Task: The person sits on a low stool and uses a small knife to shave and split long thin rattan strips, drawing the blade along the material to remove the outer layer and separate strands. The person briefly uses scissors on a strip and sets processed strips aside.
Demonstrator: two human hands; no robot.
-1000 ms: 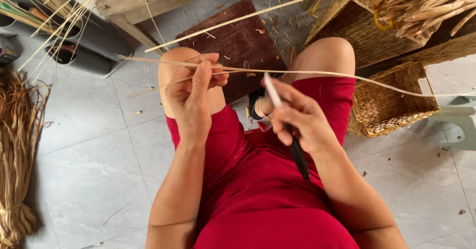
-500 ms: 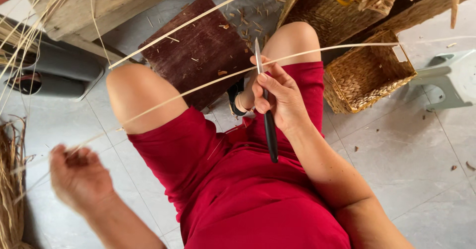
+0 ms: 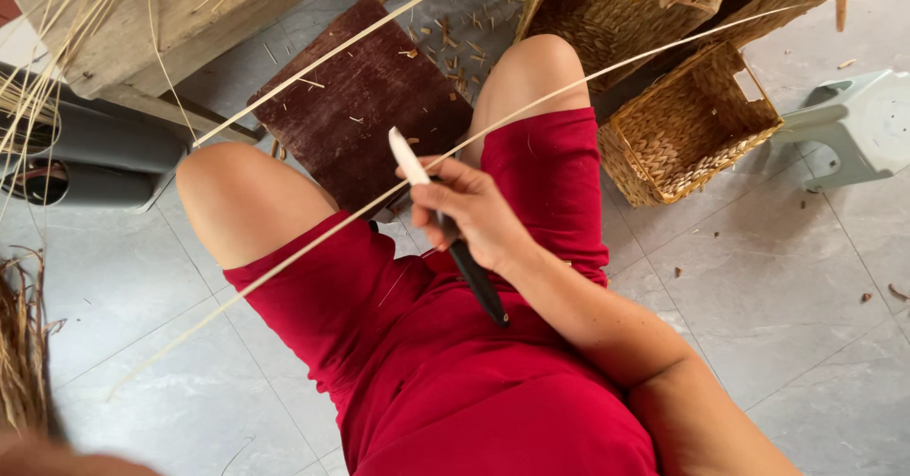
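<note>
Right hand (image 3: 479, 215) is closed round a knife (image 3: 445, 225), black handle slanting toward five o'clock and pale blade toward eleven, so the edge meets the thin cane strip (image 3: 379, 201). That strip, pale, smooth and slender, runs over the lap from seven o'clock to two. Left hand lies out of view, so its state cannot be told.

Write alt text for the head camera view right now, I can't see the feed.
A seated person's right hand grips a black-handled knife against a long pale cane strip running diagonally across their red shorts. A dark wooden board and a woven basket sit on the grey tiled floor; the left hand is out of view.
</note>
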